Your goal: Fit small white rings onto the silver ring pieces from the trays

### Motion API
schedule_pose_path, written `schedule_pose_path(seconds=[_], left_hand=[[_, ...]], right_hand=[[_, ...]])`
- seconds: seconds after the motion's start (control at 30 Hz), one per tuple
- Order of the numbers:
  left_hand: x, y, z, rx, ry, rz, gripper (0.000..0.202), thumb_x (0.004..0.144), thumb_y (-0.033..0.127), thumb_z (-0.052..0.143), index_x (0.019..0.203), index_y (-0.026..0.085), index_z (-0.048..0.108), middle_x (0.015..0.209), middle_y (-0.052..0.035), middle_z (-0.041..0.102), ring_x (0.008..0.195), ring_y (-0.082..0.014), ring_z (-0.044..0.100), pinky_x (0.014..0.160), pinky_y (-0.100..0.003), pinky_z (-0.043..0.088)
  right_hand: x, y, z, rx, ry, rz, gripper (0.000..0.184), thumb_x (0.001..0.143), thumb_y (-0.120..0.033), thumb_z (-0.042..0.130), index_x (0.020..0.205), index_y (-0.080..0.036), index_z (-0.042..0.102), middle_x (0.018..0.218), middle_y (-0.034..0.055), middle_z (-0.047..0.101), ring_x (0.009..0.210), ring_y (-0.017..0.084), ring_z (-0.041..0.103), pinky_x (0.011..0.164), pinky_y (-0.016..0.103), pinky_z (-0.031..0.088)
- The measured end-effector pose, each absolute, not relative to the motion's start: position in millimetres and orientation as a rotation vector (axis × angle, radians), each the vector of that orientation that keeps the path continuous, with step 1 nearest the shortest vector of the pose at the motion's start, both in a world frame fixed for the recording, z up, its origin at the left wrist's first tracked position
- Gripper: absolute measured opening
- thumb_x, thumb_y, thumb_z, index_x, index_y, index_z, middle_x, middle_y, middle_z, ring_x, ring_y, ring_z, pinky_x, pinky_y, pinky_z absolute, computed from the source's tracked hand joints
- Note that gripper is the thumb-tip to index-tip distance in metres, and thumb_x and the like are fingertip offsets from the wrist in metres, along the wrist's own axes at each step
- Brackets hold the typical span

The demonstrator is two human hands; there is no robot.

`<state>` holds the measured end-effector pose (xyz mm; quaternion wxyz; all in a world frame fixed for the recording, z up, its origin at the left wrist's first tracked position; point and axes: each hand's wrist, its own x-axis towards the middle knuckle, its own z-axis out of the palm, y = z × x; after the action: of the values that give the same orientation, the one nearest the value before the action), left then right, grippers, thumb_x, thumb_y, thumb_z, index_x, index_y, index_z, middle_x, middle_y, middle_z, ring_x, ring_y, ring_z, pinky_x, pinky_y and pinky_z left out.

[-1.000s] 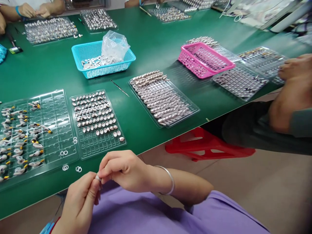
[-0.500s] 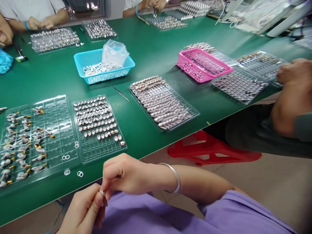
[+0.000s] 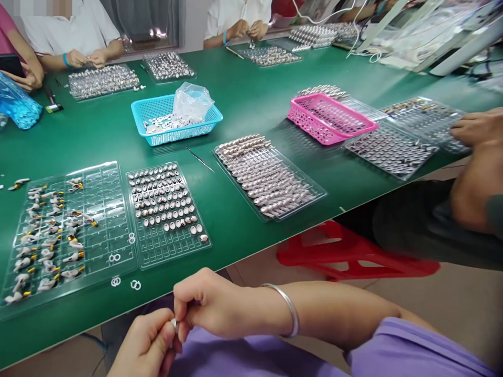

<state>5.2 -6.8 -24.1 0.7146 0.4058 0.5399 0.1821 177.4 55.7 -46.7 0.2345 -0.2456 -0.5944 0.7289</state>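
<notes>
Low in the view, over my lap, my left hand (image 3: 147,345) and my right hand (image 3: 212,303) meet fingertip to fingertip. Both pinch one tiny silver part (image 3: 173,323) between them. A silver bangle (image 3: 286,313) circles my right wrist. Just beyond my hands on the green table (image 3: 243,89) lies a clear tray (image 3: 167,212) of small oval metal pieces. Left of it a second clear tray (image 3: 66,230) holds white parts with yellow tips. Two or three small rings (image 3: 135,284) lie loose near the table's front edge.
A tray of pinkish rods (image 3: 267,175), thin tweezers (image 3: 199,159), a blue basket (image 3: 176,118) with a plastic bag and a pink basket (image 3: 330,118) sit further back. A co-worker's hand (image 3: 473,128) rests on trays at right. Other people work across the table. A red stool (image 3: 346,251) stands below.
The view has tilted up, so table and trays sit lower in frame. My hands stay pinched together on the small part and have slid toward the bottom edge.
</notes>
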Motion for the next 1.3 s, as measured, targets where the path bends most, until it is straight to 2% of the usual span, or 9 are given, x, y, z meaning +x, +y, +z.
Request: schedule_pose_path(seconds=[0.1, 0.23, 0.43, 0.67, 0.83, 1.0, 1.13, 1.3], left_hand=[[2, -1, -23, 0.881, 1.156, 0.380, 0.058, 0.079, 0.075, 0.052, 0.068, 0.018, 0.052, 0.045, 0.0077, 0.038, 0.035, -0.0043, 0.025, 0.037, -0.019, 0.017], [-3, 9, -15, 0.804, 1.048, 0.359, 0.054, 0.081, 0.070, 0.056, 0.072, 0.017, 0.061, 0.045, 0.0043, 0.048, 0.035, -0.0055, 0.035, 0.037, -0.017, 0.024], [2, 21, -15, 0.587, 0.951, 0.443, 0.050, 0.078, 0.064, 0.065, 0.070, 0.014, 0.066, 0.037, 0.0022, 0.053, 0.029, -0.0045, 0.038, 0.038, -0.017, 0.024], [6, 20, -22, 0.568, 1.002, 0.530, 0.047, 0.076, 0.060, 0.070, 0.067, 0.014, 0.065, 0.037, 0.0022, 0.055, 0.029, -0.0047, 0.043, 0.037, -0.015, 0.026], [-2, 18, -26, 0.685, 1.043, 0.542, 0.048, 0.080, 0.061, 0.065, 0.069, 0.015, 0.063, 0.040, 0.0022, 0.058, 0.031, -0.0047, 0.045, 0.037, -0.015, 0.029], [-5, 17, -29, 0.785, 1.059, 0.558, 0.049, 0.083, 0.063, 0.060, 0.068, 0.016, 0.060, 0.036, 0.0050, 0.051, 0.031, -0.0038, 0.040, 0.038, -0.015, 0.026], [-5, 16, -26, 0.908, 1.130, 0.521, 0.052, 0.084, 0.066, 0.054, 0.068, 0.017, 0.057, 0.039, 0.0052, 0.050, 0.034, -0.0054, 0.040, 0.039, -0.017, 0.028], [-4, 17, -19, 1.129, 1.225, 0.458, 0.053, 0.088, 0.067, 0.047, 0.065, 0.019, 0.053, 0.042, 0.0048, 0.048, 0.038, -0.0078, 0.042, 0.042, -0.019, 0.032]], right_hand=[[180, 61, -46, -0.670, -1.532, 2.070, 0.019, 0.074, 0.002, 0.058, 0.066, -0.015, 0.056, 0.061, -0.0037, 0.062, 0.063, 0.009, 0.068, 0.058, 0.015, 0.052], [187, 78, -36, -0.615, -1.465, 2.180, 0.008, 0.073, -0.010, 0.071, 0.071, -0.013, 0.064, 0.066, -0.0012, 0.067, 0.066, 0.009, 0.068, 0.062, 0.016, 0.053], [190, 93, -38, -0.681, -1.218, 2.311, 0.029, 0.060, -0.028, 0.088, 0.073, -0.012, 0.069, 0.070, 0.0008, 0.070, 0.065, 0.010, 0.067, 0.067, 0.021, 0.055], [189, 88, -44, -0.747, -1.169, 2.324, 0.036, 0.058, -0.036, 0.089, 0.075, -0.011, 0.069, 0.070, 0.0006, 0.070, 0.066, 0.011, 0.067, 0.068, 0.023, 0.055], [190, 85, -38, -0.695, -1.319, 2.152, 0.030, 0.069, -0.035, 0.083, 0.081, -0.012, 0.070, 0.075, 0.0018, 0.071, 0.072, 0.012, 0.069, 0.072, 0.024, 0.055], [190, 79, -37, -0.670, -1.519, 1.827, 0.014, 0.078, -0.024, 0.076, 0.085, -0.012, 0.075, 0.078, 0.0054, 0.075, 0.073, 0.014, 0.071, 0.072, 0.024, 0.057], [188, 74, -40, -0.647, -1.619, 1.573, 0.008, 0.080, -0.018, 0.074, 0.085, -0.012, 0.077, 0.080, 0.0073, 0.077, 0.073, 0.014, 0.072, 0.070, 0.021, 0.057], [185, 69, -42, -0.675, -1.663, 1.455, 0.005, 0.080, -0.015, 0.073, 0.083, -0.014, 0.077, 0.080, 0.0070, 0.077, 0.072, 0.014, 0.072, 0.068, 0.021, 0.058]])
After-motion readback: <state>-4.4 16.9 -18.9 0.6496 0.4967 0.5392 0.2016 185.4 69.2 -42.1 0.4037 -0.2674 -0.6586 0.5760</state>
